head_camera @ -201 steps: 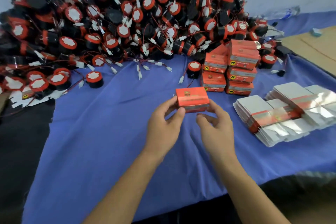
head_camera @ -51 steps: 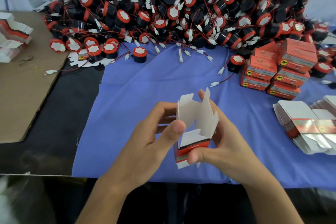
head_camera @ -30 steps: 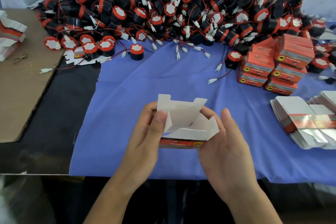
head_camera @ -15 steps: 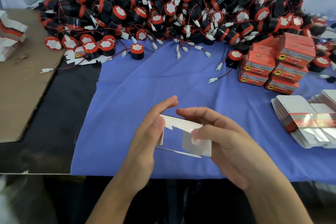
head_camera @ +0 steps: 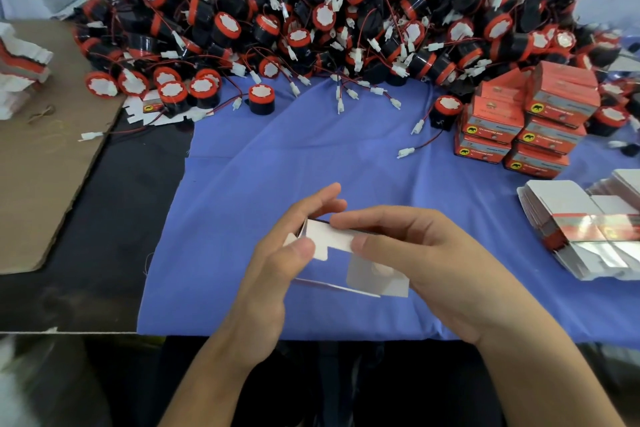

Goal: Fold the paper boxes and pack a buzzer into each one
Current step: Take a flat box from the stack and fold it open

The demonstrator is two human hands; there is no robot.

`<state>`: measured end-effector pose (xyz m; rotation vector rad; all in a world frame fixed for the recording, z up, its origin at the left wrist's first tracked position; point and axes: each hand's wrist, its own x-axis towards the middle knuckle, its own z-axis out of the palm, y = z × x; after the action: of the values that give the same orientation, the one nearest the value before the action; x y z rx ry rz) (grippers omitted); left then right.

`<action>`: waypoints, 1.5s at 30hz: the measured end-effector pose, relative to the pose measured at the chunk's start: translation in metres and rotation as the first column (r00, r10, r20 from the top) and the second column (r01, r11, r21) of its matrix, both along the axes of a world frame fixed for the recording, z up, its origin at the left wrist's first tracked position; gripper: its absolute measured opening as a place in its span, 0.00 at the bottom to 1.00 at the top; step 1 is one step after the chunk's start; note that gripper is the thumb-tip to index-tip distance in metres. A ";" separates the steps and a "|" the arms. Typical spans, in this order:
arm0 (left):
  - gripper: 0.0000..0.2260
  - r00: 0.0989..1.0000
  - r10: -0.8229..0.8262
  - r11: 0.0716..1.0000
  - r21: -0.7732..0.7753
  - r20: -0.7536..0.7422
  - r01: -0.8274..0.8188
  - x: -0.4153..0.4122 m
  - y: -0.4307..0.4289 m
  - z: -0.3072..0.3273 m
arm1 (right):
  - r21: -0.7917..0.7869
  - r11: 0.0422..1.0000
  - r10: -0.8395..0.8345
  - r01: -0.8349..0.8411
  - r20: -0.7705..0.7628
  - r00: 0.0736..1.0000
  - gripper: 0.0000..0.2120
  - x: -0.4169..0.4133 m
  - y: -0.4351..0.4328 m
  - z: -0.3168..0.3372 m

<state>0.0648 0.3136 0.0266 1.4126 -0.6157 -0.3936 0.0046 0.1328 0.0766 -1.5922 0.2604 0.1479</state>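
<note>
I hold a half-folded paper box point(head_camera: 346, 253) above the blue cloth point(head_camera: 311, 156), its white inside flaps facing me. My left hand point(head_camera: 277, 274) pinches its left end between thumb and fingers. My right hand point(head_camera: 426, 263) grips the right end, fingers laid over a white flap, thumb on the near side. A big heap of black-and-red buzzers point(head_camera: 329, 17) with red wires and white plugs fills the back. One lone buzzer point(head_camera: 260, 99) stands at the heap's near edge.
Finished orange boxes point(head_camera: 530, 121) are stacked at the right. Flat unfolded boxes point(head_camera: 588, 229) lie in a bundle near the right edge. A brown cardboard sheet point(head_camera: 41, 156) covers the left, with more flat boxes point(head_camera: 20, 69) on it. Black tabletop point(head_camera: 114, 236) borders the cloth.
The box, held upright with open flaps earlier, has been turned over and lowered. My right hand's fingers now press a flap down across it. The view is otherwise the same.
</note>
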 end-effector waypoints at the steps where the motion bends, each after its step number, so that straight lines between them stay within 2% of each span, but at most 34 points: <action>1: 0.25 1.000 -0.001 1.000 0.002 -0.008 0.001 -0.001 0.000 0.000 | -0.005 1.000 0.005 -0.005 0.007 1.000 0.12 0.000 0.000 0.001; 5: 0.26 1.000 -0.008 0.999 0.040 -0.010 0.008 -0.004 -0.005 0.000 | -0.077 0.997 0.004 -0.002 0.022 1.000 0.14 0.001 0.000 0.003; 8: 0.39 0.998 -0.036 0.998 0.056 -0.045 0.039 -0.005 -0.006 0.000 | -0.136 0.990 -0.018 0.023 0.041 0.999 0.16 0.000 0.002 0.005; 9: 0.38 0.997 -0.050 0.998 0.043 -0.056 0.052 -0.005 -0.006 0.000 | -0.145 0.989 -0.025 0.031 0.044 0.999 0.15 0.000 0.003 0.005; 11: 0.27 0.997 -0.047 0.999 -0.006 -0.064 0.046 -0.003 -0.004 0.000 | -0.139 0.990 -0.028 0.035 0.055 0.998 0.14 -0.002 0.003 0.003; 13: 0.22 0.997 -0.023 0.999 -0.032 -0.070 0.020 0.000 -0.003 0.000 | -0.111 0.993 -0.031 0.040 0.085 0.996 0.11 -0.003 0.003 0.000; 15: 0.21 0.996 0.003 0.999 -0.040 -0.085 -0.007 0.003 -0.003 0.000 | -0.017 0.999 -0.046 0.049 0.144 0.989 0.07 -0.005 0.003 -0.002; 16: 0.20 0.993 0.026 0.998 -0.055 -0.115 -0.033 0.004 -0.003 0.000 | 0.064 0.996 -0.077 0.067 0.169 0.983 0.09 -0.005 0.002 -0.003; 18: 0.17 0.973 0.046 0.990 -0.118 -0.226 -0.075 0.007 -0.001 0.000 | 0.276 0.951 -0.194 0.140 0.180 0.964 0.12 -0.007 0.000 -0.006; 20: 0.15 0.953 0.026 0.978 -0.192 -0.301 -0.087 0.008 0.002 0.002 | 0.387 0.908 -0.259 0.160 0.218 0.941 0.12 -0.011 0.000 -0.011; 23: 0.13 0.959 0.039 0.968 -0.227 -0.281 -0.105 0.008 0.001 0.006 | 0.328 0.924 -0.294 0.196 0.282 0.913 0.12 -0.014 0.009 -0.020; 26: 0.12 0.973 0.080 0.970 -0.210 -0.217 -0.126 0.005 -0.001 0.008 | 0.349 0.903 -0.360 0.252 0.289 0.887 0.10 -0.013 0.014 -0.023; 31: 0.06 0.986 0.141 0.983 -0.102 -0.085 -0.149 -0.001 0.001 0.014 | 0.263 0.930 -0.340 0.258 0.345 0.875 0.02 -0.013 0.016 -0.018; 36: 0.09 0.990 0.128 0.991 0.016 0.057 -0.130 -0.004 0.003 0.022 | 0.214 0.945 -0.311 0.247 0.359 0.880 0.01 -0.015 0.017 -0.021; 39: 0.13 0.977 0.161 0.982 0.072 0.137 -0.172 -0.005 0.002 0.026 | 0.079 0.970 -0.241 0.229 0.420 0.875 0.02 -0.017 0.013 -0.026; 42: 0.14 0.975 0.182 0.978 0.082 0.124 -0.193 -0.008 -0.001 0.025 | -0.135 0.967 -0.125 0.214 0.481 0.868 0.02 -0.019 0.007 -0.029; 45: 0.15 0.970 0.213 0.972 0.082 0.114 -0.222 -0.008 -0.002 0.025 | -0.233 0.966 0.006 0.115 0.463 0.886 0.19 -0.027 -0.001 -0.032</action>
<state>0.0567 0.3111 0.0514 1.5808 -0.5250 -0.1762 -0.0223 0.1316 0.0446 -1.8207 -0.0525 -0.3229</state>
